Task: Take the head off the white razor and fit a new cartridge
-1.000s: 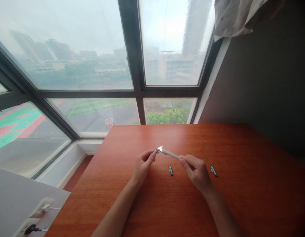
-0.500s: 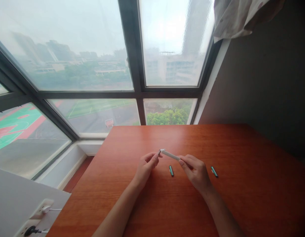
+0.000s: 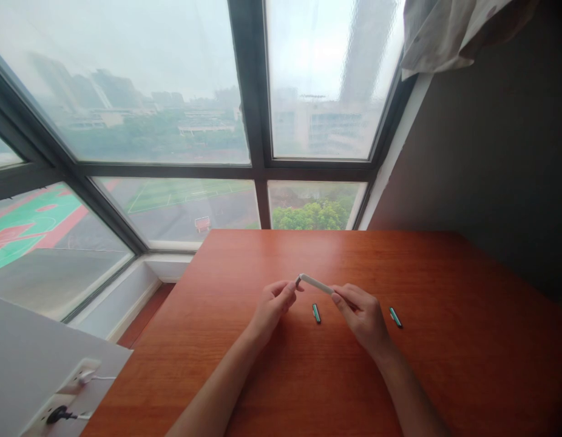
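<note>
Big grey-framed window ahead, dark wall on the rt. Reddish-brown wood table in front of it. L hand & R hand both pinched closed; pale handle spans the gap btwn them, R hand on its rt end, L hand at its dark, bent tip. On the table: one sm. green-and-black strip btwn the hands, a 2nd strip just rt of R hand.

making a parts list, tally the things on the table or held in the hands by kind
Green-and-black pieces lying on the table: 2
Pale stick held by the right hand: 1
Total: 3
The dark tip pinched by the left hand isn't counted; I can't tell if it's separate from the stick.
</note>
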{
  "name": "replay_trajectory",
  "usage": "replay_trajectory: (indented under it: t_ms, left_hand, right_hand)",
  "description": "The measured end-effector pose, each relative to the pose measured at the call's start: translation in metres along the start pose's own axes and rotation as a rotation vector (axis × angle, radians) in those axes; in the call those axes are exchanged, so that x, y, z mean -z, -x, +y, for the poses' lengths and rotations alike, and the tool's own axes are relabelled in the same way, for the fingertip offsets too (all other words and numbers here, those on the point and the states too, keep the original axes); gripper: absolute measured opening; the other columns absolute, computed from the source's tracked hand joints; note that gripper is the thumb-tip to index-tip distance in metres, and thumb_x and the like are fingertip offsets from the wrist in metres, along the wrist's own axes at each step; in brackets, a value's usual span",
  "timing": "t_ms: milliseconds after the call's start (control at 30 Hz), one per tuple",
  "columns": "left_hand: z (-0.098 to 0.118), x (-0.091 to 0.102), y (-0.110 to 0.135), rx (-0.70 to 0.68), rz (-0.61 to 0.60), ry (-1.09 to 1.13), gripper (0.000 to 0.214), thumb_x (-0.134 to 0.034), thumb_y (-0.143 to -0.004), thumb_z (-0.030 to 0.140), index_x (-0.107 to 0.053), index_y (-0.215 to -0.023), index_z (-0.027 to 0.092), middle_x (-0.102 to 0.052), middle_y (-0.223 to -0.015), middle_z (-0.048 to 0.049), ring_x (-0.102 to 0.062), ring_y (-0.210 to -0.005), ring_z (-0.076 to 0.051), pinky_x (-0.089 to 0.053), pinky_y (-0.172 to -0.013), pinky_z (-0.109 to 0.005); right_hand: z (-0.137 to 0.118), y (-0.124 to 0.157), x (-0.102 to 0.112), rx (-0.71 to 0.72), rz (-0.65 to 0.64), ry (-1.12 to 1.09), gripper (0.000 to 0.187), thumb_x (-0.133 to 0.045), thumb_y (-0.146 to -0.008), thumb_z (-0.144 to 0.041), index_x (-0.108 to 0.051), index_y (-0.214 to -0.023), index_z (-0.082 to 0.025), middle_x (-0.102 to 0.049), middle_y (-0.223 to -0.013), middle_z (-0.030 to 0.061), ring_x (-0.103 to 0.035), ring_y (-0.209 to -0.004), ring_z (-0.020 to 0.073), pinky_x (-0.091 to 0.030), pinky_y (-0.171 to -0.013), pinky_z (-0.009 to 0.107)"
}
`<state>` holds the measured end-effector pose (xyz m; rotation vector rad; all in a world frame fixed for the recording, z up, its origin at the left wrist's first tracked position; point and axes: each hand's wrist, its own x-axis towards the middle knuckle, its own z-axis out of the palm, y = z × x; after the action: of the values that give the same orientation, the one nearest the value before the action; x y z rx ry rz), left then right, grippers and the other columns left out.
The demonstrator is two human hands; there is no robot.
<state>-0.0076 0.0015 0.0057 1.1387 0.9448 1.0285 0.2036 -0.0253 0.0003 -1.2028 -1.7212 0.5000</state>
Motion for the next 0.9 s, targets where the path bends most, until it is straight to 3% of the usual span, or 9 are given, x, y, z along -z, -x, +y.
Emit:
replay_trajectory:
  t_ms: [233, 533, 800, 900]
  left_hand:
    - [0.0006, -0.0013, 0.0017, 0.030, -0.034, 0.078, 0.042, -0.060, -0.079, 0.051, -0.066, -0.089, 0.010, -0.034, -0.053, 0.0061, -0.025, -0.046, -0.006, -0.014, -0.043, -0.021]
    - [0.0023, 0.0042, -0.0019, 0.030, 0.026, 0.155, 0.041, -0.061, -0.079, 0.050, -0.064, -0.088, 0.010, -0.035, -0.052, 0.0063, -0.027, -0.045, -0.005, -0.014, -0.042, -0.020]
    - [-0.0012, 0.0014, 0.0000, 0.053, -0.083, 0.199, 0.037, -0.058, -0.082, 0.048, -0.063, -0.085, 0.012, -0.034, -0.050, 0.0068, -0.024, -0.044, -0.005, -0.012, -0.042, -0.021]
    - [-0.0012, 0.0020, -0.0004, 0.059, -0.057, 0.217, 0.037, -0.060, -0.080, 0.049, -0.062, -0.082, 0.012, -0.032, -0.050, 0.0072, -0.022, -0.044, -0.005, -0.011, -0.042, -0.021]
  right_hand:
    - [0.0005, 0.0003, 0.0012, -0.015, -0.014, -0.007, 0.025, -0.051, -0.091, -0.035, -0.070, -0.093, -0.019, -0.062, -0.074, 0.0045, -0.056, -0.064, 0.0165, -0.043, -0.057, 0.026]
    - [0.0032, 0.0005, 0.0008, -0.025, 0.048, -0.002, 0.023, -0.052, -0.090, -0.032, -0.070, -0.095, -0.018, -0.064, -0.078, 0.0059, -0.059, -0.070, 0.0178, -0.044, -0.061, 0.027]
    - [0.0016, 0.0011, -0.0035, 0.005, 0.011, -0.003, 0.023, -0.052, -0.091, -0.031, -0.070, -0.099, -0.019, -0.064, -0.078, 0.0046, -0.058, -0.067, 0.0163, -0.043, -0.059, 0.026]
    - [0.0041, 0.0006, -0.0026, -0.002, 0.053, 0.037, 0.023, -0.052, -0.091, -0.031, -0.070, -0.098, -0.019, -0.064, -0.078, 0.0050, -0.059, -0.069, 0.0169, -0.043, -0.061, 0.026]
